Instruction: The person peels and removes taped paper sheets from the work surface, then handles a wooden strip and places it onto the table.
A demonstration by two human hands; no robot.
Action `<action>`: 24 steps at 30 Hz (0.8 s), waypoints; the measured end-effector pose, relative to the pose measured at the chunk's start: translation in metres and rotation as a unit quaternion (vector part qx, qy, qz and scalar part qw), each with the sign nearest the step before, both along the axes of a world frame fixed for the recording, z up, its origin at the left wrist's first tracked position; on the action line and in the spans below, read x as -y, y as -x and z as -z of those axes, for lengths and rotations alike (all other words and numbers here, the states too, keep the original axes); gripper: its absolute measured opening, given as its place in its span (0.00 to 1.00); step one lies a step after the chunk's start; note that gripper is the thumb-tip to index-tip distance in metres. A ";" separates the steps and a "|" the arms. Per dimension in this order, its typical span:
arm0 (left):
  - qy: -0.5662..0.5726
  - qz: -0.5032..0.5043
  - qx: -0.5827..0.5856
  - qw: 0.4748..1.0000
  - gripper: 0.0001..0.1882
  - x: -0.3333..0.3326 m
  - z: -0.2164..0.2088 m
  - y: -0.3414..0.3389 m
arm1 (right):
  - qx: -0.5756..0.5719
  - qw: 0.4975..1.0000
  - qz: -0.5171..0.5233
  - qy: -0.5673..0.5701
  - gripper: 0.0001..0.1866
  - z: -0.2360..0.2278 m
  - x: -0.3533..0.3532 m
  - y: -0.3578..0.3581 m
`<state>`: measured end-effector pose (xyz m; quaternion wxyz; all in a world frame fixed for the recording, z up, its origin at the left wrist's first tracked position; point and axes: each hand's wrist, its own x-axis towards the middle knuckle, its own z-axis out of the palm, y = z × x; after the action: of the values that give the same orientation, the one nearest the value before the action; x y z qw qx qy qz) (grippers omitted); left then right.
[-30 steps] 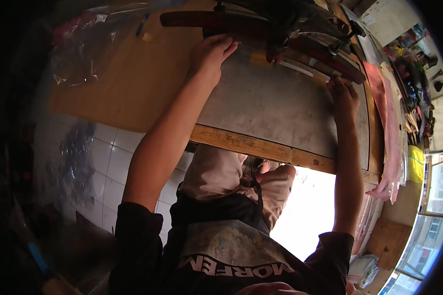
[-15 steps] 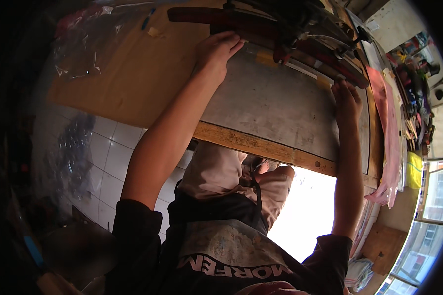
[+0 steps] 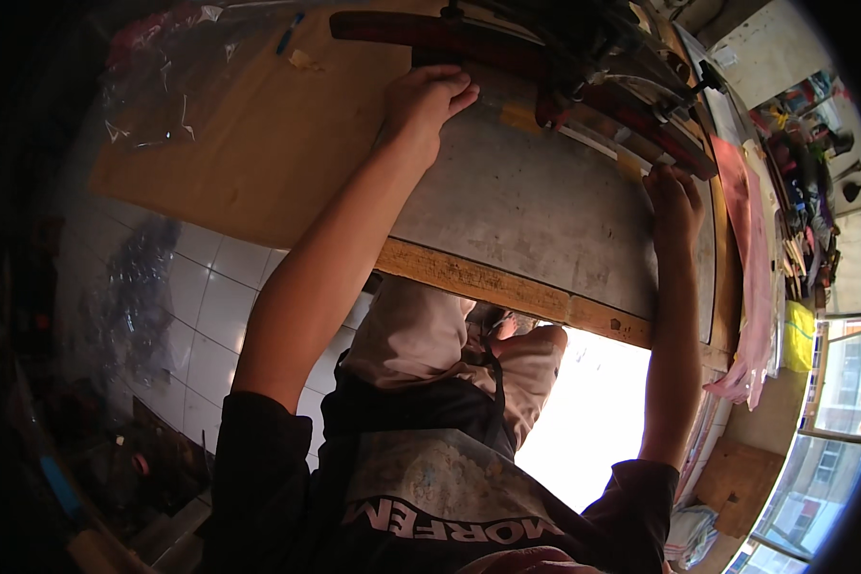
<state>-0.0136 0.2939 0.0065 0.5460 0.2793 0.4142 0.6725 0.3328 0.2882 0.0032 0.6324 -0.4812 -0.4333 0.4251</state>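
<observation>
Across the top of the view runs a dark red bar (image 3: 430, 33) with black metal clamp parts (image 3: 607, 43) mounted on it. Below it lies a grey board (image 3: 536, 201) with pieces of tan tape (image 3: 519, 118) near its far edge. My left hand (image 3: 421, 100) is closed, thumb and fingers together, at the board's far left corner just under the bar. At the far right, my right hand (image 3: 674, 199) has its fingers curled in beside the bar's right end. What either hand pinches is too dark and small to make out.
Brown sheet material (image 3: 258, 163) covers the table's left side, with clear plastic film (image 3: 163, 96) on it. A wooden edge (image 3: 507, 284) runs along the front. Pink cloth (image 3: 739, 258) hangs at the right, near a yellow bag (image 3: 799, 335). Crumpled plastic (image 3: 143, 287) lies on the tiled floor.
Both hands stay almost in place, still closed at the far edge of the board. The whole view has shifted slightly.
</observation>
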 end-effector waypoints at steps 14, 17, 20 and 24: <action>-0.004 -0.036 0.017 0.999 0.09 0.001 0.002 -0.002 | 0.054 0.998 0.018 -0.003 0.09 0.002 -0.002 0.002; -0.016 -0.033 0.023 0.999 0.09 -0.003 0.004 0.000 | 0.041 0.999 0.007 -0.008 0.09 0.003 -0.003 0.000; -0.020 -0.042 0.024 0.999 0.09 -0.003 0.005 0.000 | 0.048 0.999 0.005 -0.009 0.10 -0.001 0.001 0.007; -0.016 -0.045 0.019 0.999 0.09 -0.003 0.004 0.000 | 0.053 0.998 -0.005 -0.013 0.10 0.000 0.003 0.005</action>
<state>-0.0133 0.2967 0.0022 0.5187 0.2564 0.4047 0.7081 0.3277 0.2857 0.0030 0.6124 -0.4927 -0.4745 0.3963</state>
